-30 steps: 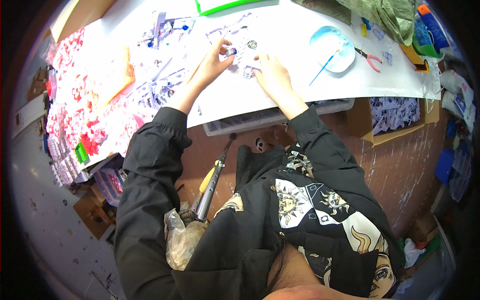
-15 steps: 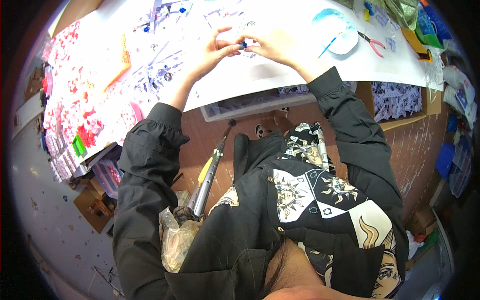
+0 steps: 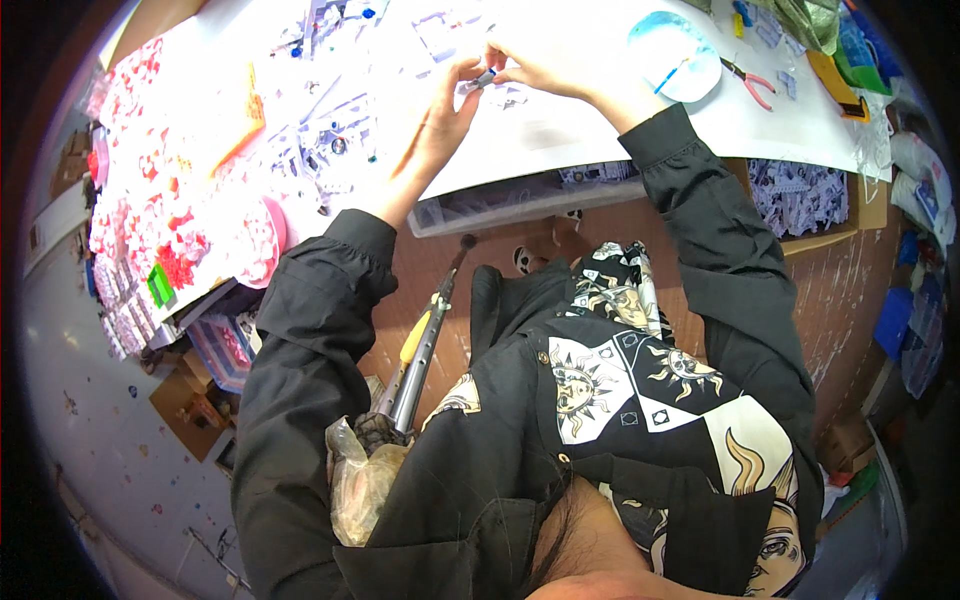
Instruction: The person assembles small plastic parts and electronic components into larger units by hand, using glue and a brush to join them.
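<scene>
Between my fingertips, over the white tabletop (image 3: 560,133), is a small grey-and-blue piece (image 3: 484,79), too small to name. My left hand (image 3: 447,108) has its thumb and fingers closed on the near side of it. From the other side my right hand (image 3: 530,70) pinches its upper end; glare washes out part of the fingers. Loose pale cut-out pieces (image 3: 340,145) lie scattered left of my hands, with some blue bits among them.
A heap of pink, red and white pieces (image 3: 150,200) covers the left, beside a pink bowl (image 3: 277,240). To the right are a white-and-blue dish (image 3: 700,75) with a thin blue stick (image 3: 668,80) and pliers (image 3: 757,90). A cardboard box (image 3: 873,205) and plastic bin (image 3: 500,216) sit below the table edge.
Both hands have shifted slightly up and away from me. My left wrist has turned more upright. A grey part of the piece now shows where mostly blue showed before.
</scene>
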